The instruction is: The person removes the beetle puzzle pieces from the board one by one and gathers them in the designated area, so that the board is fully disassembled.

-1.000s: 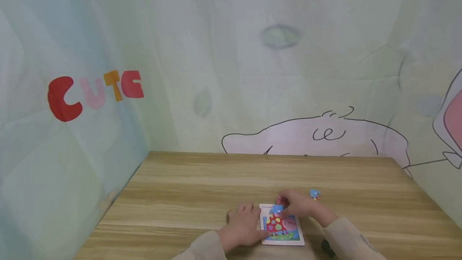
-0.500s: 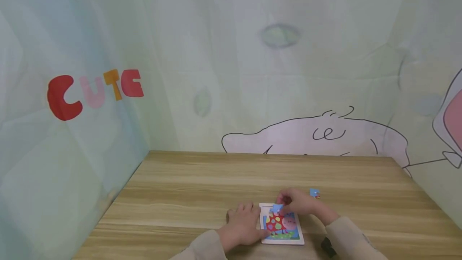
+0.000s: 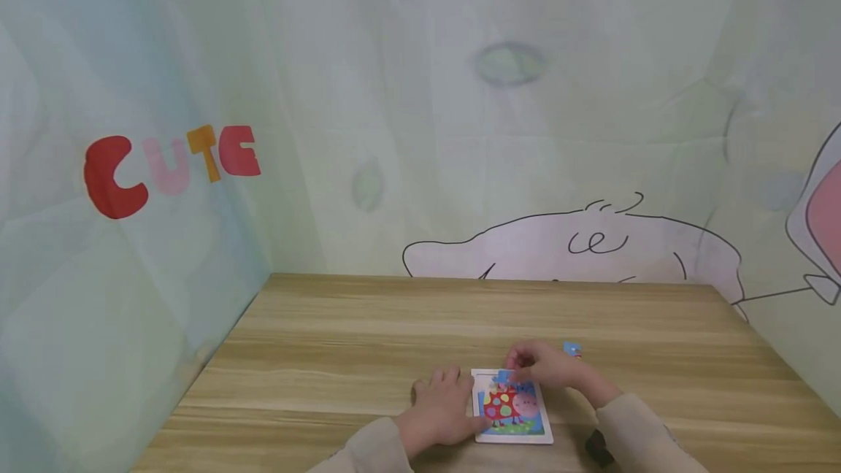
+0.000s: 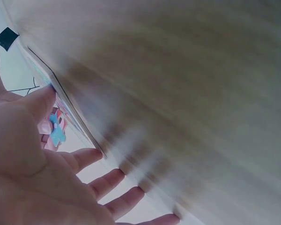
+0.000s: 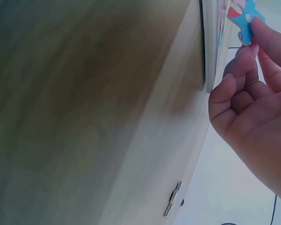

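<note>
A jigsaw puzzle in a white frame (image 3: 515, 439) lies on the table, its picture showing a pink face and a red body with coloured spots. My right hand (image 3: 545, 367) is over its far edge and pinches a light blue puzzle piece (image 5: 246, 23) between thumb and fingers. In the left wrist view that piece (image 4: 57, 130) appears beyond the frame, with some red on it. My left hand (image 3: 443, 409) rests beside the frame's left side, fingers spread on the table and thumb over the frame's edge.
A loose blue puzzle piece (image 3: 572, 350) lies on the wooden table (image 3: 342, 341) behind the right wrist. A dark object (image 3: 598, 448) shows by the right sleeve. Printed cloth walls (image 3: 394, 93) stand behind and left of the table.
The pinched piece shifts slightly over the far part of the puzzle and looks a little flatter. My right hand moves slightly; the left keeps its place on table and frame.
</note>
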`<state>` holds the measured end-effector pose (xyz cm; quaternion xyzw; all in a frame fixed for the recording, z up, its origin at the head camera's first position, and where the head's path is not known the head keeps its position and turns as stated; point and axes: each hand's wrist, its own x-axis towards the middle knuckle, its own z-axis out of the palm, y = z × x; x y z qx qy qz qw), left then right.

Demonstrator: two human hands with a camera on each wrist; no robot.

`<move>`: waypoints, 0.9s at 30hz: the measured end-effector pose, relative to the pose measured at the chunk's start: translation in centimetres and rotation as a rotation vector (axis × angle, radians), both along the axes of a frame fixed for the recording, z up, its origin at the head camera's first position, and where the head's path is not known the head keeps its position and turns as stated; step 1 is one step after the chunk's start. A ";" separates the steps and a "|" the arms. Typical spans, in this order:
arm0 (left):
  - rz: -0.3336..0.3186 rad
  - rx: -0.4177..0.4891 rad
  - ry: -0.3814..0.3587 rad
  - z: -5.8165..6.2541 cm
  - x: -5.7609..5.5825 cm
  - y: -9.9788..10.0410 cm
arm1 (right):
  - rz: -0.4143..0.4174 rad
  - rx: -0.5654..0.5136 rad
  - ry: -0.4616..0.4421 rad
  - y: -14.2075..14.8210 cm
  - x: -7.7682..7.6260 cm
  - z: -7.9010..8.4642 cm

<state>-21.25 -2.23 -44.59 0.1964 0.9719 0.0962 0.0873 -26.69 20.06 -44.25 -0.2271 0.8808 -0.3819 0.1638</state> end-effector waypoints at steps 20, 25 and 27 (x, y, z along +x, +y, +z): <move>-0.004 -0.030 -0.019 0.2 0.0 0.1 | -0.057 -0.006 0.079 4.3 -0.5 1.4; -0.001 -0.016 -0.014 0.0 0.0 0.1 | -0.106 0.014 0.086 5.9 -0.6 2.0; 0.000 -0.009 -0.015 -0.1 0.0 0.0 | -0.128 0.018 0.074 6.6 -0.6 2.2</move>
